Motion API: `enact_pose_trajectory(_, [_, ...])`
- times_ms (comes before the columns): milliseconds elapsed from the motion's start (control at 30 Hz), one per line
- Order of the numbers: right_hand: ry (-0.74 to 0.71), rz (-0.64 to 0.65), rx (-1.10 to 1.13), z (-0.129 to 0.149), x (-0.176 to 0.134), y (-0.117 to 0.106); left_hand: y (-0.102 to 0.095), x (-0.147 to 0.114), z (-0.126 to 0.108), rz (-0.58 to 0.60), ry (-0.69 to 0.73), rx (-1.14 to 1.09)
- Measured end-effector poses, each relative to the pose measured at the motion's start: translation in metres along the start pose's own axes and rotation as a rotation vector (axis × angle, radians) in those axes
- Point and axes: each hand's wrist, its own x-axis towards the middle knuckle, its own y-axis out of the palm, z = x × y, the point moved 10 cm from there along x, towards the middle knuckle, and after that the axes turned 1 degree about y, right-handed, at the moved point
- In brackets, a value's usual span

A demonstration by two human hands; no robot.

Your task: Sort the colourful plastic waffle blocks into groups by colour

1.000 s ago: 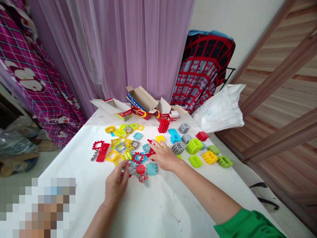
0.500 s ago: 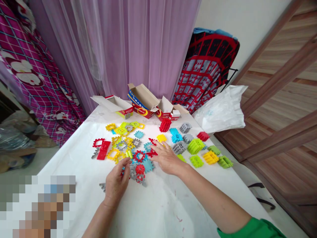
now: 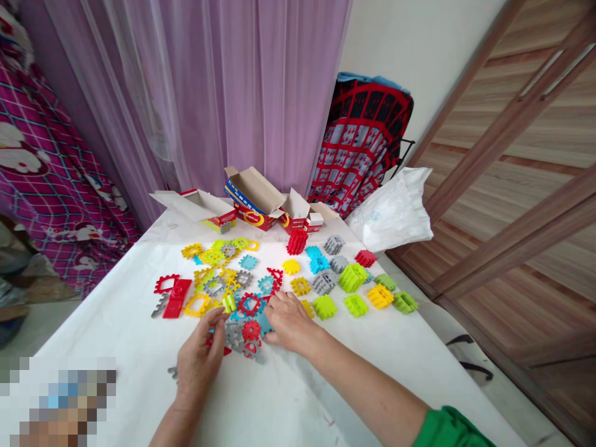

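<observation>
Many flat, toothed plastic building tiles lie spread on a white table [image 3: 116, 323]: yellow ones [image 3: 205, 292], red ones [image 3: 250, 304], grey, blue and green ones [image 3: 352, 277]. My left hand [image 3: 198, 363] rests at the near edge of the pile, fingertips touching a red piece and a grey tile [image 3: 233, 335]. My right hand [image 3: 288, 321] lies palm down on a blue tile [image 3: 263, 323] beside it. Whether either hand grips a piece is hidden by the fingers.
Opened cardboard boxes [image 3: 254, 198] stand at the table's far edge before a purple curtain. A white plastic bag [image 3: 395, 211] lies at the far right corner. A red-black patterned cloth [image 3: 367, 143] hangs behind. A lone grey piece [image 3: 173, 372] sits near my left wrist.
My right hand has drawn back from the red pieces toward me, onto the blue tile near the left hand. The left hand stays at the pile's near edge. The camera shifted.
</observation>
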Motion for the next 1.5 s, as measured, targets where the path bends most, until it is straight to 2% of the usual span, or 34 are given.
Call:
enact_pose_trajectory(367, [0.058, 0.086, 0.065, -0.01, 0.0, 0.007, 0.003, -0.001, 0.006, 0.021, -0.021, -0.026])
enact_pose_trajectory(633, [-0.01, 0.131, 0.006, -0.006, -0.008, 0.007, 0.005, -0.003, 0.007, 0.023, -0.06, -0.109])
enact_pose_trajectory(767, [-0.028, 0.134, 0.012, -0.028, -0.011, -0.008, -0.001, -0.001, 0.003, -0.011, -0.053, -0.1])
enact_pose_trajectory(900, [0.113, 0.028, -0.009, -0.08, 0.018, -0.047, -0.007, 0.006, 0.002, -0.06, -0.048, -0.074])
enact_pose_trajectory(1000, [0.241, 0.039, -0.052, -0.113, 0.06, -0.058, -0.011, 0.012, 0.008, -0.078, -0.079, -0.07])
enact_pose_trajectory(1100, [0.27, 0.06, -0.068, -0.125, 0.103, -0.051, -0.015, 0.014, 0.015, -0.09, -0.108, -0.056])
enact_pose_trajectory(1200, [0.281, 0.098, -0.075, -0.13, 0.13, -0.035, -0.017, 0.014, 0.019, -0.09, -0.118, -0.053])
enact_pose_trajectory(1367, [0.285, 0.127, -0.081, -0.14, 0.14, -0.018, -0.013, 0.013, 0.019, -0.086, -0.123, -0.079])
enact_pose_trajectory(1500, [0.263, 0.109, -0.071, -0.137, 0.14, -0.021, -0.012, 0.014, 0.018, -0.095, -0.137, -0.089])
